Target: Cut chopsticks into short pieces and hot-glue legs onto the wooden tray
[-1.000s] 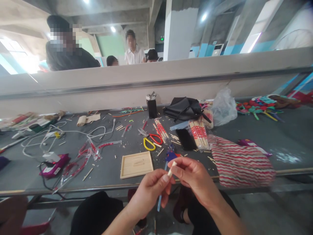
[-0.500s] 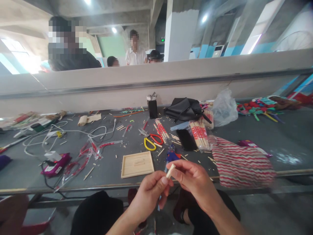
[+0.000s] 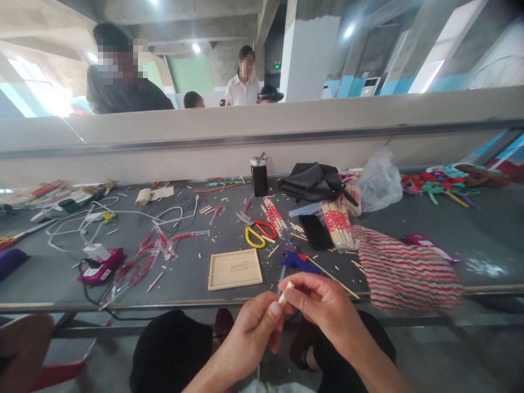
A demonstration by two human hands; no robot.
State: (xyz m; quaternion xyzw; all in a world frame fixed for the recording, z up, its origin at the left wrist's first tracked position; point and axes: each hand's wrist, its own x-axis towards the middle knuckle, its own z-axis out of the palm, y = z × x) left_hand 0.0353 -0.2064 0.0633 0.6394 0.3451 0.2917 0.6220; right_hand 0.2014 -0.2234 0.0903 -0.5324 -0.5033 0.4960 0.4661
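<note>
Wooden piece point(image 3: 285, 293) lower, long axis away-rightward

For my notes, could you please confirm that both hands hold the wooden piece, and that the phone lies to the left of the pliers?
Not quite: the head view shows the phone lying to the right of the pliers. The left hand and right hand do both hold the wooden piece.

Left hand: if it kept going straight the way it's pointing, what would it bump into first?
Probably the right hand. The left hand points toward it, and both hold a small pale stick between them. Exact depth is hard to tell.
</note>
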